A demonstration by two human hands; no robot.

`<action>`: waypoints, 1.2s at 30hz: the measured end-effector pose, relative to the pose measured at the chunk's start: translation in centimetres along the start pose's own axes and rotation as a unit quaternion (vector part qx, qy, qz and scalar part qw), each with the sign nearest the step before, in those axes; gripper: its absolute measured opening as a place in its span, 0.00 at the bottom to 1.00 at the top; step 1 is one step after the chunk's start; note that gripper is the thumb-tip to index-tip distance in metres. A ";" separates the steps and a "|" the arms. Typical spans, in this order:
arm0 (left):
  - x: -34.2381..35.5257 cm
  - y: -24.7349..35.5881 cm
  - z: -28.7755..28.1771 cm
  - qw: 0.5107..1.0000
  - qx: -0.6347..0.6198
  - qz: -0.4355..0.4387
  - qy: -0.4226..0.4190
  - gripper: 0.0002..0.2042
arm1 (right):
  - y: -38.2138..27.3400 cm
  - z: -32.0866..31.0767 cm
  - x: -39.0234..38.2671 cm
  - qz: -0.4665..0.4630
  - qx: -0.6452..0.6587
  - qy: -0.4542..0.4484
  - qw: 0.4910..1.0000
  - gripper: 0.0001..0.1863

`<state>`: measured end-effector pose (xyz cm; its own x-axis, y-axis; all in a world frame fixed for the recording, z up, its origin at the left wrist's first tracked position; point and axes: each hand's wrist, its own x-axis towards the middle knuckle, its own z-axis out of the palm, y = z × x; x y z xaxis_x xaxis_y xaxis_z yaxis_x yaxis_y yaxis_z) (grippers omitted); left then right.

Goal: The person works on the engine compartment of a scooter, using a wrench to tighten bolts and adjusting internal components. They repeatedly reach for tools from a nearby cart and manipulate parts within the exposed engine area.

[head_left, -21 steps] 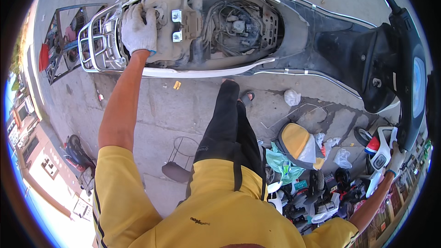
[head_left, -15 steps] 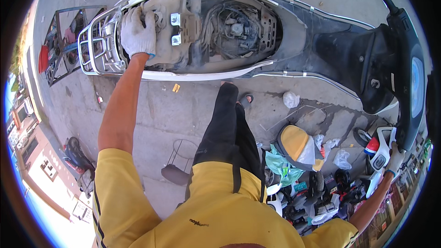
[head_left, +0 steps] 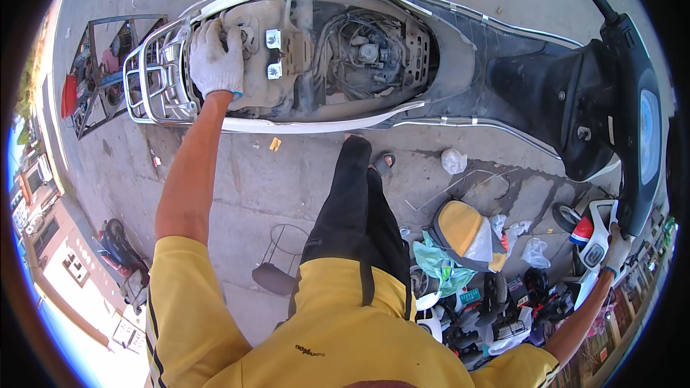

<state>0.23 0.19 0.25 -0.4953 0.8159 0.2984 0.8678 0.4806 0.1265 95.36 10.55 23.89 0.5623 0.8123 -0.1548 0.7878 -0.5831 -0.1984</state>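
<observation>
A scooter [head_left: 449, 65] with its seat off stands crosswise before me, the rear at left and the front at right. My left hand [head_left: 217, 59], in a whitish glove, presses on the rear body between the chrome rack [head_left: 154, 75] and the dusty tank [head_left: 262, 65]. Its fingers bend downward with the tips hidden, and the thumb lies apart. At the far right my right hand [head_left: 618, 248], also gloved, is wrapped round the near handlebar grip [head_left: 627, 219]. Two shiny metal brackets [head_left: 274, 39] sit beside the open bay, where the engine parts [head_left: 369, 52] show.
A yellow and grey bag [head_left: 460, 226], plastic bags [head_left: 535, 251] and a heap of parts [head_left: 496, 309] lie at lower right. A metal frame [head_left: 108, 75] is beyond the rack. A wire stand [head_left: 277, 269] is left of my legs, and another motorbike [head_left: 122, 259] is farther left.
The whole view has shifted slightly, with scooter and ground a little lower in the picture. Both hands keep their places on the scooter.
</observation>
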 end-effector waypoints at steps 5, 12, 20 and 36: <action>0.0 0.3 -0.4 1.000 -0.004 -0.002 -0.005 0.25 | -2.1 0.6 -1.5 -0.009 -0.009 0.017 1.000 0.20; 0.0 0.0 0.0 1.000 -0.001 0.002 -0.001 0.26 | -1.0 0.6 -0.9 -0.019 0.008 0.031 0.999 0.20; 0.0 0.0 0.1 1.000 0.000 0.002 -0.005 0.26 | 0.0 0.2 -0.2 -0.017 0.003 0.019 1.000 0.22; 0.0 -0.2 0.2 1.000 -0.004 0.005 -0.002 0.25 | 0.4 0.5 0.2 -0.002 0.012 0.026 1.000 0.20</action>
<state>0.00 0.15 0.09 -0.4861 0.8222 0.2963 0.8733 0.4695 0.1300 95.71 10.47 23.27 0.5725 0.8133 -0.1037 0.7837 -0.5800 -0.2223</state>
